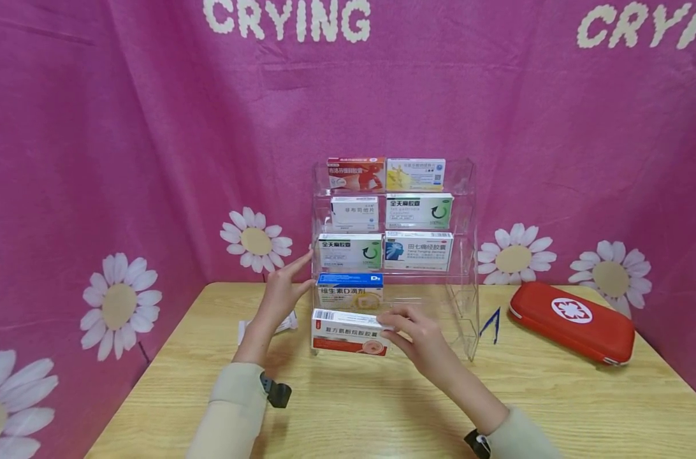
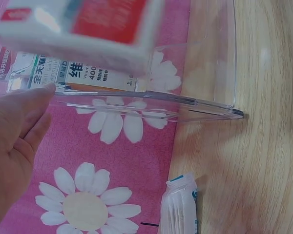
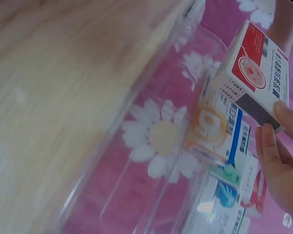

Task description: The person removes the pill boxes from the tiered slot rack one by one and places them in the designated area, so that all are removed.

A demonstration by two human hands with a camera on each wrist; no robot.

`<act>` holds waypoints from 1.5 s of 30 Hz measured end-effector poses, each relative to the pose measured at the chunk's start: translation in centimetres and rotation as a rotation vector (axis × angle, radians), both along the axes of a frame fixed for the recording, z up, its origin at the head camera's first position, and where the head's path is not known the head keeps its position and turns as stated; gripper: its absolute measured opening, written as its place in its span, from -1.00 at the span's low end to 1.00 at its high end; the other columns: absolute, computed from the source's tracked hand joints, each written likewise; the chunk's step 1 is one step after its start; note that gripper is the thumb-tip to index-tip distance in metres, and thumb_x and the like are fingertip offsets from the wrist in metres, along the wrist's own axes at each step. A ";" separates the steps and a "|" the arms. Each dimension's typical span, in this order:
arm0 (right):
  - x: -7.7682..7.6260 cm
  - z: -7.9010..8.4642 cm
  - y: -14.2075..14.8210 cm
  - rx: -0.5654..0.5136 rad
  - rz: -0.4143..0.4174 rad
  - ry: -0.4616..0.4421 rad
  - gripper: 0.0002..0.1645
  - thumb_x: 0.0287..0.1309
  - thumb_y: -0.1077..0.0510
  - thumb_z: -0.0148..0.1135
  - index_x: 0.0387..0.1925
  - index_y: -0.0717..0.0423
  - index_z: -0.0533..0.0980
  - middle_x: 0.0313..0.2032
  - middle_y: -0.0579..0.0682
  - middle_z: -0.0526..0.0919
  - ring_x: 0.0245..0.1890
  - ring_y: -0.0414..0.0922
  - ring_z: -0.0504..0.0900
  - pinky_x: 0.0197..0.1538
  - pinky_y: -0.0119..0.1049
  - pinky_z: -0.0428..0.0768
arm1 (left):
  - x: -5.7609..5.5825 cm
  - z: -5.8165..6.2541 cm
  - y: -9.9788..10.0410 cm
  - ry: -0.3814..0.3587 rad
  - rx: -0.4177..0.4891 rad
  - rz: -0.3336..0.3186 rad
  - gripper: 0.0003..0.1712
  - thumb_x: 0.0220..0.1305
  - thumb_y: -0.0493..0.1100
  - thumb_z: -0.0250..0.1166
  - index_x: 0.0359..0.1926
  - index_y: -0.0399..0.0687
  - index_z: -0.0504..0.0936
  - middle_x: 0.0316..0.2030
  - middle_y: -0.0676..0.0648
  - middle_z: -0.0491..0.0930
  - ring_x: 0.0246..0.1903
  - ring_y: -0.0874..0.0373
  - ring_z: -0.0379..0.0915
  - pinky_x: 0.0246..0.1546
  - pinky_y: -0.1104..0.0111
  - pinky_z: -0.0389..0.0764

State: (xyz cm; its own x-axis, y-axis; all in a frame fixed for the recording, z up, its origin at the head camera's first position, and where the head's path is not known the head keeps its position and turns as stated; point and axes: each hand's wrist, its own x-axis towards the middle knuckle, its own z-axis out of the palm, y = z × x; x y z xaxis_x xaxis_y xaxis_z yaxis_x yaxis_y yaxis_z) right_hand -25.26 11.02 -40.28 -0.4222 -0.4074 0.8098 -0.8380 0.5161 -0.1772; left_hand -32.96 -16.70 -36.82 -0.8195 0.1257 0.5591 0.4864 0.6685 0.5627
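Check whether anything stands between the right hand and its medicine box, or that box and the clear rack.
Nothing visible does: the right hand grips one end of the red and white box, and no object shows between it and the clear rack. The left hand touches the rack's side.

Gap beside blue-topped box (image 1: 350, 292) — rack wall (image 1: 467, 312) beyond

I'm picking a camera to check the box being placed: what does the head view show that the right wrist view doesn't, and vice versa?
Only the head view shows the red case and the small white packet behind the left arm.

Only the right wrist view shows the end of the medicine box with its dark patch.

Both show the right hand pinching that box, the clear rack, the flowered curtain and the table.
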 end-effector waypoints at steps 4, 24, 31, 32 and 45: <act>-0.3 -0.9 -1.5 0.020 0.045 -0.035 -0.68 -0.14 0.38 0.48 -0.24 0.16 0.67 -0.28 0.04 0.66 -0.32 -0.14 0.67 -0.29 -0.45 0.71 | 0.0 0.0 0.0 -0.011 -0.002 0.004 -0.32 0.15 -0.29 0.41 0.32 -0.07 0.46 0.24 -0.20 0.51 0.24 -0.14 0.46 0.22 0.09 0.57; -0.3 -3.2 -6.2 0.184 0.137 -0.293 -0.82 0.03 0.29 0.40 -0.26 0.21 0.66 -0.38 0.04 0.62 -0.42 -0.15 0.65 -0.31 -0.59 0.63 | 0.2 -0.2 -0.2 -0.040 0.012 0.002 -0.32 0.19 -0.27 0.38 0.35 -0.03 0.43 0.27 -0.16 0.49 0.28 -0.09 0.43 0.23 0.12 0.55; -0.4 -3.2 -6.9 0.163 0.122 -0.494 -0.84 0.08 0.27 0.38 -0.26 0.24 0.68 -0.40 0.06 0.64 -0.42 -0.14 0.68 -0.31 -0.54 0.64 | 0.0 -0.2 -0.1 -0.036 0.008 0.012 -0.31 0.18 -0.27 0.39 0.34 -0.01 0.44 0.26 -0.16 0.50 0.28 -0.08 0.43 0.24 0.11 0.55; -0.4 -3.2 -7.0 0.161 0.119 -0.514 -0.84 0.07 0.27 0.38 -0.27 0.24 0.68 -0.39 0.07 0.66 -0.42 -0.14 0.70 -0.28 -0.52 0.63 | 0.0 -0.2 -0.1 -0.034 0.006 0.014 -0.31 0.17 -0.27 0.40 0.34 -0.01 0.44 0.26 -0.16 0.50 0.27 -0.08 0.44 0.24 0.11 0.55; -1.6 -3.9 -7.9 0.193 0.191 -0.697 -0.92 0.09 0.31 0.35 -0.35 0.27 0.68 -0.48 0.04 0.71 -0.50 -0.48 0.40 -0.40 -0.63 0.45 | -0.1 -0.2 0.0 -0.020 0.001 0.014 -0.32 0.16 -0.27 0.40 0.33 -0.03 0.45 0.25 -0.17 0.51 0.26 -0.08 0.45 0.25 0.11 0.54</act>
